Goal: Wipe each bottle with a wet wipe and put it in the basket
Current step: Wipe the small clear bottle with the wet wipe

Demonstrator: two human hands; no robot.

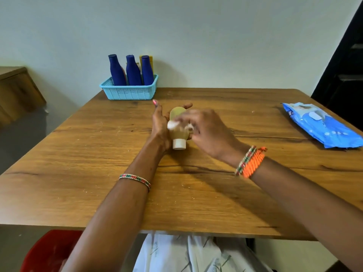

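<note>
Fingers of the left hand (160, 124) are curled behind a yellowish bottle (177, 127), held above the wooden table (98, 154); a wet wipe (172, 125) is pinched against it by the right hand (206, 130). Blue bottles (133, 70) are stood in the turquoise basket (128, 92).

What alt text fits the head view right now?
Over a wooden table, the left hand holds a yellowish bottle while the right hand rubs it with a white wipe. Three blue bottles stand in a basket; a wipe pack lies right.
</note>
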